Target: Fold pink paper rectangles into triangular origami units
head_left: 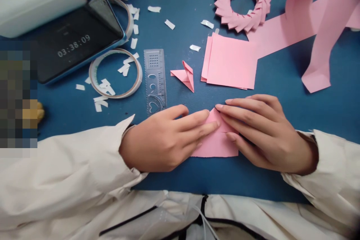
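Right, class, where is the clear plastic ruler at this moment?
In the head view, the clear ruler lies left of centre, between the lower tape roll and the small folded pink piece, its near end by the left hand.

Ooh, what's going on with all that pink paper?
A person has both bare hands on one pink sheet, which lies on a blue surface. The left hand lays its fingers across the sheet, and the right hand has fingertips near its pointed top. Just beyond are a small folded pink piece and a stack of pink squares. Farther off sits a pleated pink ring, with white scraps scattered around.
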Available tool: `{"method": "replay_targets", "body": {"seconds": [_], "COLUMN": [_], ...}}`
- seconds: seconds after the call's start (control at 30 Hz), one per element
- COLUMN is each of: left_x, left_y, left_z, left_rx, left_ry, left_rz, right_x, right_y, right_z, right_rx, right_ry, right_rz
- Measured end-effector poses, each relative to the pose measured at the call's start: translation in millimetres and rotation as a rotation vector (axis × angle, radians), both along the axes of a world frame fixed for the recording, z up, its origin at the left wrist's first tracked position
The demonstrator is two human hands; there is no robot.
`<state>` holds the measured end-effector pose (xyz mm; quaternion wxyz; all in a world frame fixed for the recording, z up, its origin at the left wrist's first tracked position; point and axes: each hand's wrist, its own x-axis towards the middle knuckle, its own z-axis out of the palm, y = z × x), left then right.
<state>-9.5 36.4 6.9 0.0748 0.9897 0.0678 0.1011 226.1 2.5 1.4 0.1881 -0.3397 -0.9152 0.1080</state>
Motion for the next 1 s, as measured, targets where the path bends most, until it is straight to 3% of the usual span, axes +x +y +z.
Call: {"method": "replay_targets", "body": {"seconds": [0.37, 0.6, 1.0], "left_x": [-1.1, -1.0, 1.4], "left_y": [-1.8, -2.7, -4.7], "left_z": [1.8, 2.0, 4.0], "left_rx": [0.014, 0.019, 0.017], "left_ry": [0.018, 0.004, -0.009], "left_rz": [0.013, 0.02, 0.033], "right_x": [0.4, -0.2, 2.1], "right_y": [0.4, 0.3, 1.3], "right_z": [3.5, 2.4, -1.0], "right_rx": [0.146, 0.121, -0.075], "right_ry": [-0.076, -0.129, -0.19], "right_rz": [-0.051, -0.039, 0.008]}}
